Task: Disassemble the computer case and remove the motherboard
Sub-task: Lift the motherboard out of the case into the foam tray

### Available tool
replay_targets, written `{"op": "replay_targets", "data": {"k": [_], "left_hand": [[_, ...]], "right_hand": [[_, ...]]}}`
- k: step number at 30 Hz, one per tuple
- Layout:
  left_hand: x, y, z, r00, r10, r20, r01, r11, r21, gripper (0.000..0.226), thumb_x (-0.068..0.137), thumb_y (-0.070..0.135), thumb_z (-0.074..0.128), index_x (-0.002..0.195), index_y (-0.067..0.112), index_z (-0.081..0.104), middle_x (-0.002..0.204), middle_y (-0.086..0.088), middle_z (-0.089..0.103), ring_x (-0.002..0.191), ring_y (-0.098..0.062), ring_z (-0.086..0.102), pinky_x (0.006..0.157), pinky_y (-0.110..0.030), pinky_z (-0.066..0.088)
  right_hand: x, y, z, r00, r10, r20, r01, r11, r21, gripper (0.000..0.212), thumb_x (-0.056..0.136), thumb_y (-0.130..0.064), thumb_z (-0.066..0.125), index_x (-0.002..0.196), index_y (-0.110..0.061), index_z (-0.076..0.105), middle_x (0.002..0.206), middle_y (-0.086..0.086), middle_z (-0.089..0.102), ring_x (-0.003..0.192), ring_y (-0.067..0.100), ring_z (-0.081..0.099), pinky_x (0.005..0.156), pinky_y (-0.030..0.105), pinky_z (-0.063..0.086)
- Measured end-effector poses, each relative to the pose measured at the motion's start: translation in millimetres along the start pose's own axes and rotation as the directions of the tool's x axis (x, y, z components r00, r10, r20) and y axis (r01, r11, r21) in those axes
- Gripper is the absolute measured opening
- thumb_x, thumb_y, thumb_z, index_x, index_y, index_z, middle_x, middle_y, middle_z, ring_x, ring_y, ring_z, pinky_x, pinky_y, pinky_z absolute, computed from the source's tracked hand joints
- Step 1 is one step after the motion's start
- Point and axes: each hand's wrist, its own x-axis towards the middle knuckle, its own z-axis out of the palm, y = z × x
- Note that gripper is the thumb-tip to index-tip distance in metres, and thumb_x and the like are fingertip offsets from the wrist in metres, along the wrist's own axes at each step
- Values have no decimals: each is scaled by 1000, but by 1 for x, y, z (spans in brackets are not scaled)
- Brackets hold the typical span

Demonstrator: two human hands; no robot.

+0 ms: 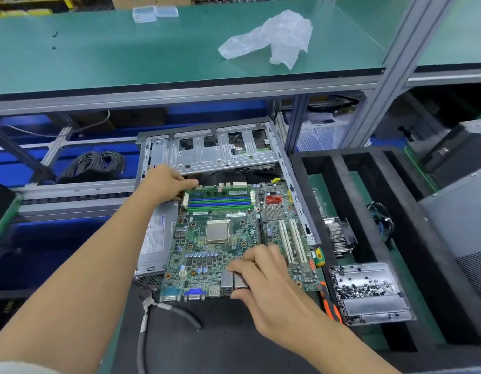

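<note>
motherboard | both hands grip it | inside open case

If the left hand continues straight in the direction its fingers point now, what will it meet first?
The left hand grips the far-left corner of the motherboard, fingers pointing right along its far edge. Going on, it would probably first meet the memory module, already at its fingertips; depth is unclear.
</note>
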Motion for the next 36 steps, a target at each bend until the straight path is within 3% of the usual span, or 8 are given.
{"op": "replay_targets", "data": {"k": [4, 7, 10, 14, 20, 23, 28, 36], "left_hand": [[0, 4, 0, 996, 86, -10, -85, 992, 91, 15, 88, 33, 71, 79, 21, 72, 77, 0, 71, 58, -10, 68, 56, -24, 51], [-5, 5, -2, 985, 169, 44, -175, 968, 179, 13, 85, 35, 74, 78, 24, 72, 76, 7, 67, 71, -9, 61, 62, -24, 43], [-8, 4, -2, 981, 189, -37, -182, 971, 154, 15, 87, 31, 72, 79, 18, 73, 72, 1, 68, 69, -15, 63, 58, -24, 45], [-12, 7, 5, 954, 288, -78, -252, 919, 304, 12, 92, 27, 65, 84, 18, 68, 74, -1, 66, 70, -18, 59, 61, -29, 44], [-8, -2, -3, 953, 302, 27, -296, 909, 294, 7, 89, 15, 69, 90, 20, 73, 83, 3, 66, 75, -13, 59, 73, -28, 44], [-7, -9, -2, 959, 284, -12, -269, 920, 285, 8, 90, 16, 69, 94, 17, 76, 80, 6, 64, 70, -5, 55, 71, -26, 44], [-13, -13, 12, 943, 322, -85, -289, 919, 268, 11, 95, 15, 60, 97, 13, 70, 78, 3, 60, 65, -10, 51, 67, -29, 41], [-20, -14, 24, 924, 329, -195, -284, 932, 227, 9, 98, 18, 55, 98, 14, 63, 88, 0, 57, 77, -20, 54, 69, -32, 42]], "right_hand": [[-1, 1, -1, 1000, 5, 14, -5, 1000, 10, 34, 98, -37, 41, 128, -20, 43, 114, -4, 38, 102, 17, 37, 84, 34, 46], [0, 1, -1, 1000, 9, 13, -10, 1000, 18, 35, 98, -38, 40, 128, -21, 41, 114, -5, 37, 103, 17, 36, 83, 34, 46], [0, 0, -1, 1000, 19, 21, -20, 999, 28, 34, 98, -39, 40, 128, -23, 41, 114, -6, 36, 102, 16, 35, 83, 33, 47], [0, 0, 0, 999, 37, 28, -37, 999, 33, 32, 97, -39, 40, 126, -25, 40, 114, -7, 34, 102, 15, 34, 81, 30, 47], [0, 0, -1, 999, 36, 34, -38, 998, 46, 32, 97, -40, 40, 127, -27, 39, 114, -8, 34, 102, 14, 33, 78, 27, 47], [1, -1, -2, 999, 33, 38, -34, 999, 40, 32, 98, -40, 41, 127, -26, 40, 114, -8, 33, 103, 13, 32, 78, 24, 45], [4, -1, -5, 998, 34, 60, -38, 997, 68, 32, 100, -36, 48, 130, -24, 44, 114, -10, 31, 107, 13, 32, 88, 27, 42], [8, -2, -9, 994, 41, 103, -49, 996, 77, 31, 100, -37, 45, 129, -25, 46, 112, -11, 30, 109, 14, 34, 94, 28, 38]]}}
